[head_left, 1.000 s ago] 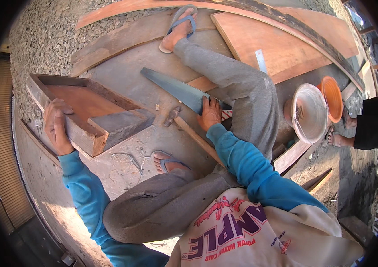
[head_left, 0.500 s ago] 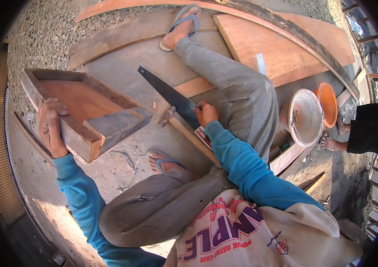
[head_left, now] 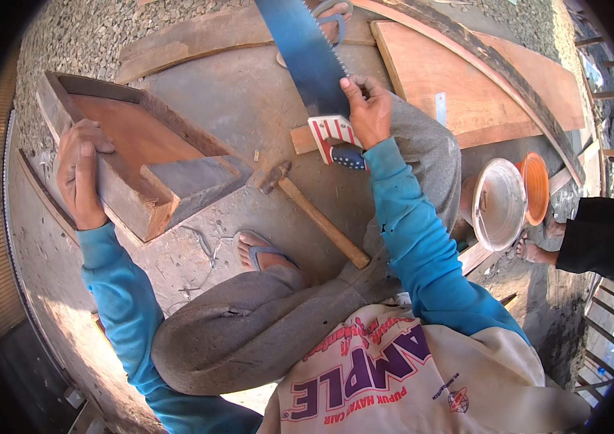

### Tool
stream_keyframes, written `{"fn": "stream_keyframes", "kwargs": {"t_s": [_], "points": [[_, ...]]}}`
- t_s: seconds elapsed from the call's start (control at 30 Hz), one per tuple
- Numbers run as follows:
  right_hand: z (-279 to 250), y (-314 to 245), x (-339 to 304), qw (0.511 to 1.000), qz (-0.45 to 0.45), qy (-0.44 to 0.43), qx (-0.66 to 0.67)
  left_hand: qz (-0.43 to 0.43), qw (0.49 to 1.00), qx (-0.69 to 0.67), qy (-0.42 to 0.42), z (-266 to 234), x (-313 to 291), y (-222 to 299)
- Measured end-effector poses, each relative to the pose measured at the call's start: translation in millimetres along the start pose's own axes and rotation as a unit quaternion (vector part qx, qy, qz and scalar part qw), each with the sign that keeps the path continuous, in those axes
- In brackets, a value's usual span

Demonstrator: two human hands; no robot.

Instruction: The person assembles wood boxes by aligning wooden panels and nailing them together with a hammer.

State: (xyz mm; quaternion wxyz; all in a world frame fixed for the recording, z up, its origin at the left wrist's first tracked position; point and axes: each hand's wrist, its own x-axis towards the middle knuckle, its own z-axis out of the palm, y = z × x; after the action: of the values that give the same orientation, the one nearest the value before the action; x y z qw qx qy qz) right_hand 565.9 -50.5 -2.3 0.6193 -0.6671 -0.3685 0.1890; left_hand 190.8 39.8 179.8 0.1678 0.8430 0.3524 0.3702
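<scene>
My left hand [head_left: 83, 170] is closed over the near left wall of a shallow wooden box [head_left: 195, 194], its thumb and fingers hooked over the edge. The box has grey plank sides and a reddish-brown bottom. My right hand [head_left: 371, 112] holds a handsaw [head_left: 303, 58] up off the ground, pinching the blade close to its handle. The saw's handle is striped red and white with a dark dotted grip, and hangs below my fingers. The blade points away from me, and its tip is cut off by the picture's top edge. A wooden-handled hammer [head_left: 325, 224] lies between my legs, beside the box.
Reddish boards [head_left: 459, 94] lie beyond my right leg, with a small pale metal strip [head_left: 441, 108] on them. A long curved plank [head_left: 198, 45] borders the gravel. A whitish basin [head_left: 499, 206] and an orange bucket [head_left: 533, 188] stand at right, near another person's feet [head_left: 535, 252].
My right hand has lifted the saw off the ground, up and away, turning the blade. The hammer's handle now shows uncovered. My left hand stays on the box.
</scene>
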Motion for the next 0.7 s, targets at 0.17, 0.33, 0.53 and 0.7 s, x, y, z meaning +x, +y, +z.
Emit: {"fn": "stream_keyframes", "kwargs": {"t_s": [0.17,0.33,0.53,0.7], "points": [[-26,-24,33,0.999,-0.042,-0.014,0.026,0.026,1.000,-0.011,0.001,9,10,-2],[-7,40,9,0.996,0.032,-0.079,0.001,0.031,0.999,-0.017,-0.009,5,14,0],[0,59,-4,0.958,0.016,-0.152,-0.244,0.047,0.999,-0.023,-0.001,11,16,-8],[7,71,-20,0.929,0.039,-0.189,-0.317,0.066,0.998,-0.015,0.007,10,16,-6]]}}
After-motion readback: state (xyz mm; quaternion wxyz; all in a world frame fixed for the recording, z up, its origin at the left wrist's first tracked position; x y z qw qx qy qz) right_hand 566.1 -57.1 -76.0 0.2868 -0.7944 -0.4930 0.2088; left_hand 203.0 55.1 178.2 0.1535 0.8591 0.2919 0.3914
